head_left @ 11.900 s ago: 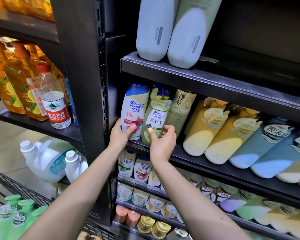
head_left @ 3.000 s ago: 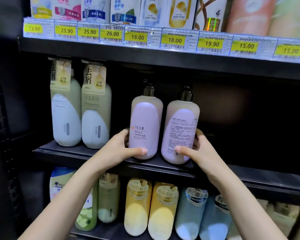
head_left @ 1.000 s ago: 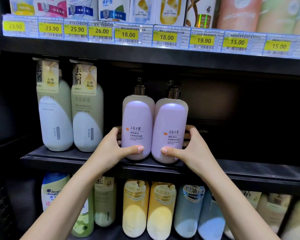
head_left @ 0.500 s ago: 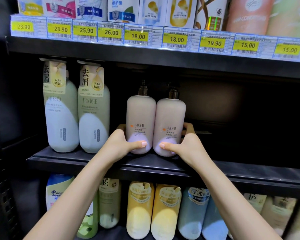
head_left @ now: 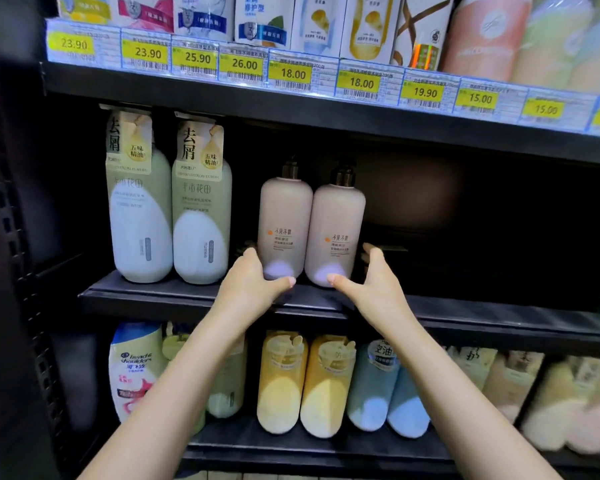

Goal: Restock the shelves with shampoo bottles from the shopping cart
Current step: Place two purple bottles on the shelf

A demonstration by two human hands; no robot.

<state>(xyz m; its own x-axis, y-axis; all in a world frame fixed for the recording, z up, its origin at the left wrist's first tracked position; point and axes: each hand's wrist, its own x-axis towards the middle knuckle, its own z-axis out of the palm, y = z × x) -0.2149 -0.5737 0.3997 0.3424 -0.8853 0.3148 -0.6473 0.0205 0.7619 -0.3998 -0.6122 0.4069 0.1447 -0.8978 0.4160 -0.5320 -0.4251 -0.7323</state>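
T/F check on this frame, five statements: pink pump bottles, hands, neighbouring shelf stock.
1. Two pink pump bottles stand upright, side by side, on the middle shelf. True.
2. The left hand is at the base of the left pink bottle. True.
3. The right hand holds a yellow bottle. False: it is beside the right pink bottle's base; the yellow bottles stand on the shelf below.
4. Two tall green-and-white bottles stand left of the pink pair. True.
5. The shelf right of the pink pair is packed with bottles. False: none show there.
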